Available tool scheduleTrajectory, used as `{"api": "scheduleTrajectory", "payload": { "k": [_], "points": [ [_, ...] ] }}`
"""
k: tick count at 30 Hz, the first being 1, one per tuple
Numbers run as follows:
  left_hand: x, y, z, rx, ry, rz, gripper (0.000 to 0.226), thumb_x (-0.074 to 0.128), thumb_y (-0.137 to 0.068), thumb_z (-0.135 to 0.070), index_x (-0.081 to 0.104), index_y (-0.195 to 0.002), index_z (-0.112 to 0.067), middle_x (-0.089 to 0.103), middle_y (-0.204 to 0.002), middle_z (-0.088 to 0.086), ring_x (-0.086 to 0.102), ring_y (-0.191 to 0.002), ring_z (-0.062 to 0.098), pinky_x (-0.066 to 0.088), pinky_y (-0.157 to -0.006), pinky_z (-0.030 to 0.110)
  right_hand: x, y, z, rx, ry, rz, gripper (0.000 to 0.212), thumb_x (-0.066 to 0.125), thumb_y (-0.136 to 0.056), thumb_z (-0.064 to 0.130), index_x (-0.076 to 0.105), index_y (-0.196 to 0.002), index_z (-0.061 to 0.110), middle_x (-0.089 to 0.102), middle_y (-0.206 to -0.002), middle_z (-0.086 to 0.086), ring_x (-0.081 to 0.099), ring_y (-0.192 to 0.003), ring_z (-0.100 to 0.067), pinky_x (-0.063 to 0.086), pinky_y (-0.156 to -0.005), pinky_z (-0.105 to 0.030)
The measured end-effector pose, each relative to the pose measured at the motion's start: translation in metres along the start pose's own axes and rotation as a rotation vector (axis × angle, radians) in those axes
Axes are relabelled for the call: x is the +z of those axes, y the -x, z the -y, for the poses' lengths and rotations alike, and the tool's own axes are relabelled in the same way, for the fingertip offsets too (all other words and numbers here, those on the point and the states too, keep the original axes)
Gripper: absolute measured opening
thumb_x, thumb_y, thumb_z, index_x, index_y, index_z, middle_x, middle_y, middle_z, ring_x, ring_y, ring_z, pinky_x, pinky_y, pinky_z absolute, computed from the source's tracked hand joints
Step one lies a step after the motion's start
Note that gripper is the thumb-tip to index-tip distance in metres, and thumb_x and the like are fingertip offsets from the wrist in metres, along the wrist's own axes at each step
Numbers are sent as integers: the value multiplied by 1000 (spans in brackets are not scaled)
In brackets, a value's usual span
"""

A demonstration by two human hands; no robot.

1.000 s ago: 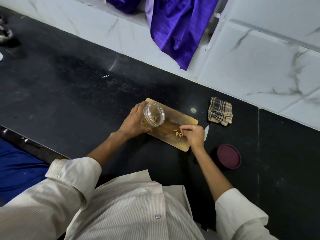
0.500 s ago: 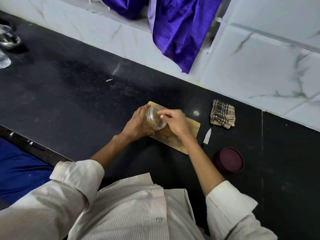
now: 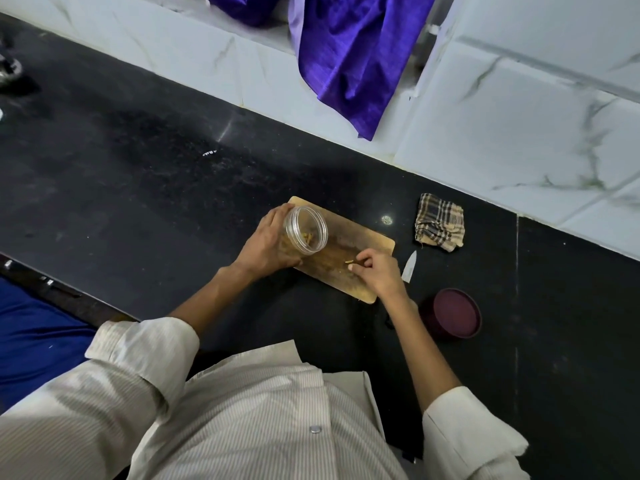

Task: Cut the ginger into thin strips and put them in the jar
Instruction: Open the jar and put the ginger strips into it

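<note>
A wooden cutting board (image 3: 360,249) lies at an angle on the black counter (image 3: 138,188), its far long edge running roughly parallel to the white tiled wall (image 3: 519,133). The left hand (image 3: 265,245) wraps its fingers around a clear plastic jar (image 3: 306,229), holding it tipped on its side over the board's left end with the open mouth facing right; a few yellowish ginger strips (image 3: 307,235) show inside. The right hand (image 3: 375,273) rests at the board's right end, fingers curled together, pinching a small ginger piece (image 3: 349,261) against the wood. Between the two hands the middle of the board is bare. Just off the board's right edge, a knife (image 3: 409,266) lies on the counter with its tip pointing away from the person, partly hidden by the right wrist. A folded checked cloth (image 3: 439,222) sits beyond it near the wall, and a dark red lid (image 3: 455,313) lies nearer the person, to the right of the forearm. A wide stretch of counter opens to the left of the board. A purple cloth (image 3: 353,53) hangs over the wall's ledge.
</note>
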State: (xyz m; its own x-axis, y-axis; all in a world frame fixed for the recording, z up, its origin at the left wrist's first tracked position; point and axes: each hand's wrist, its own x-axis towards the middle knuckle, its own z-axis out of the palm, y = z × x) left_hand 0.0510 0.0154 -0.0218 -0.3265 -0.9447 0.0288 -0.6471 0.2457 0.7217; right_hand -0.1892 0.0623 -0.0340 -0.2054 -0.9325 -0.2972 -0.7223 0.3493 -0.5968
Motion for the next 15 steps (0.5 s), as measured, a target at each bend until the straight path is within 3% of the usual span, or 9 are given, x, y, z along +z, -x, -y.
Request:
{"api": "scheduleTrajectory", "payload": {
  "k": [4,6,9,12,15],
  "points": [
    [0,1,0,1,5,-1,108,89,-59,-24,25,-146,-15,32,-146,3,33,-135,21,39,-106,40,16,1,0,-54,104,-10,31,72,-89,23,60,-117,19,47,-130,-3,56,-114,-21,48,-100,-40],
    [-1,2,1,3,5,-3,108,89,-59,-24,25,-145,-16,32,-146,3,33,-135,21,39,-106,41,17,1,1,-102,131,-3,31,69,-91,19,60,-120,19,47,-130,-3,55,-116,-21,47,-101,-38],
    [-1,1,0,2,-5,1,108,89,-59,-24,25,-146,-16,32,-147,2,32,-135,21,39,-105,40,14,1,-1,-180,175,5,24,66,-93,15,64,-116,15,48,-120,-2,56,-111,-18,45,-95,-30],
    [-1,1,0,1,11,6,108,88,-59,-23,24,-146,-15,31,-147,3,32,-136,20,39,-106,40,13,1,-5,-186,174,-17,14,68,-91,14,68,-105,12,51,-109,1,56,-97,-13,47,-89,-31],
    [-1,1,1,-5,12,9,107,88,-60,-24,24,-146,-16,30,-147,1,31,-136,20,39,-106,40,12,-1,-8,-176,176,-38,7,70,-90,10,73,-96,11,58,-106,-1,54,-87,-7,41,-77,-21]
  ]
}}
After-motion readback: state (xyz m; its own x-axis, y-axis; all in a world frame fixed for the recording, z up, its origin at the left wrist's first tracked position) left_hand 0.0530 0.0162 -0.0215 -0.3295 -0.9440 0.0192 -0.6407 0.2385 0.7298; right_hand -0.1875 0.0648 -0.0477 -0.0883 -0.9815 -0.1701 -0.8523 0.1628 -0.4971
